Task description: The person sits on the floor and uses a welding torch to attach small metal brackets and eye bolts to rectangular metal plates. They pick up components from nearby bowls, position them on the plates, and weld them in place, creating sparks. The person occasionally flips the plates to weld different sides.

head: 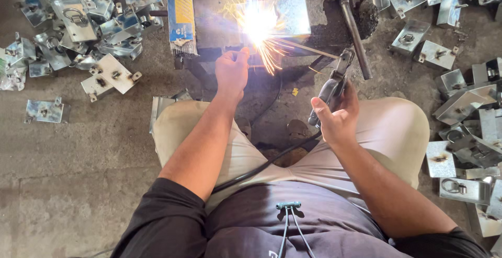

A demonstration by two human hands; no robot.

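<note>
Head view, looking straight down: a welding electrode holder (334,88) is gripped in the right hand (337,116), fingers wrapped tight around the handle. The thin rod (308,49) is run from it up to a shiny metal plate (285,17), where a bright arc and sparks (259,25) are seen. The left hand (231,72) is curled closed just beside the plate's near edge; whatever's pinched there can't be made out. A hammer (355,33) is laid to the right, and galvanized brackets (83,22) are piled on the floor.
</note>
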